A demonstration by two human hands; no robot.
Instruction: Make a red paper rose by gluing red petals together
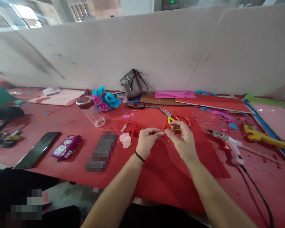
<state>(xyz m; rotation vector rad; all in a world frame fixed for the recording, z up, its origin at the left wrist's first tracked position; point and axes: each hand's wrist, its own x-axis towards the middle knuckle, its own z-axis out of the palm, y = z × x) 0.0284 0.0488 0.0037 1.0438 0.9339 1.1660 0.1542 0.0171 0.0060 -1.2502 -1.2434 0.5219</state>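
A small twisted piece of red paper point(164, 127) is pinched between both hands above the red table. My left hand point(147, 139), with a dark band on its wrist, closes thumb and forefinger on its left side. From the right, my right hand point(184, 141) grips the same piece between thumb and fingertips, its other fingers curled loosely. Just behind the right hand lie scissors point(165, 110) with yellow and orange handles. Crumpled red paper pieces point(134, 129) and pale pink paper petals point(125, 140) rest to the left of my left hand.
A pink glue gun point(235, 150) with a black cord and a yellow glue gun point(263, 137) lie right. Leftward are a lidded clear jar point(92, 115), blue and pink paper flowers point(106, 99), a purple device point(66, 147) and a black phone point(39, 148). A handbag point(133, 85) leans against the white partition point(142, 47).
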